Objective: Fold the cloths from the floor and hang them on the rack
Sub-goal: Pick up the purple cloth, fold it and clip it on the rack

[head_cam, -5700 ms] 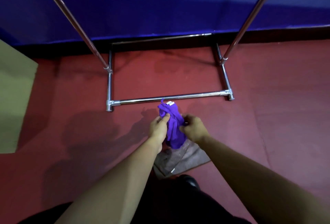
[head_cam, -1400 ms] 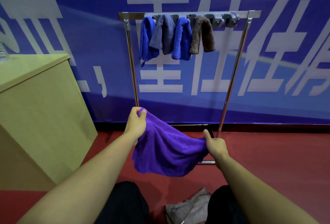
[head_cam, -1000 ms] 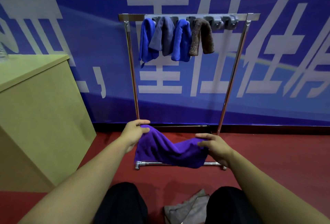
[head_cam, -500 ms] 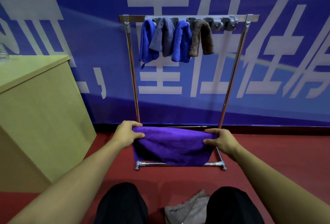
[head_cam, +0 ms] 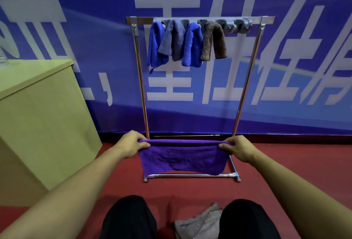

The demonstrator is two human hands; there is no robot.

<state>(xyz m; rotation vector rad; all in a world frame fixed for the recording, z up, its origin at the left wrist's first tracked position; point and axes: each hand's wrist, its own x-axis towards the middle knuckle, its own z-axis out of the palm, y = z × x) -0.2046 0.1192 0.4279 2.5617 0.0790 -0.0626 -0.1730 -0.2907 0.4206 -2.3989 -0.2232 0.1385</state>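
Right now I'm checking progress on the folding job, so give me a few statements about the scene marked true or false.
1. Both hands hold the purple cloth stretched between them. True: left hand, right hand.
2. Six cloths hang on the rack. False: four hang there.
3. A grey cloth lies on the floor between the knees. True.
4. The brown cloth hangs leftmost. False: it hangs rightmost of the four.
5. The purple cloth rests on the wooden cabinet. False: it is held in the air.
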